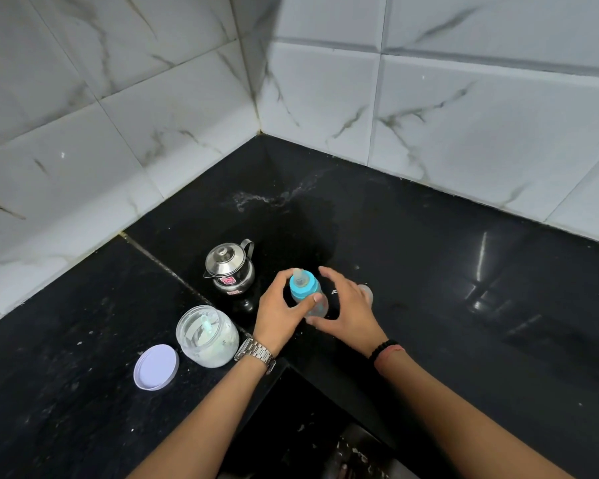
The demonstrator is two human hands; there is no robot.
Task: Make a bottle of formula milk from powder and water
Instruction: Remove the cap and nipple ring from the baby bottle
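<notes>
- Desk (429,271): polished black stone, corner-set, speckled with white powder; a wet streak toward the corner.
- Walls (464,115): glossy white marble-veined tiles.
- Baby bottle (306,293): clear, blue collar, teat fitted, upright mid-desk.
- Left hand (281,312): fingers wrapped on bottle.
- Right hand (348,307): fingers spread wide, beside bottle.
- Steel kettle (229,267): lidded, behind.
- Powder jar (207,335): round, clear, open; white lid (156,367) just beside.

Left of the left hand (280,311) the steel kettle (229,267) and open jar (207,336) crowd in, while the surface (464,288) right of the right hand (348,307) lies open.
</notes>
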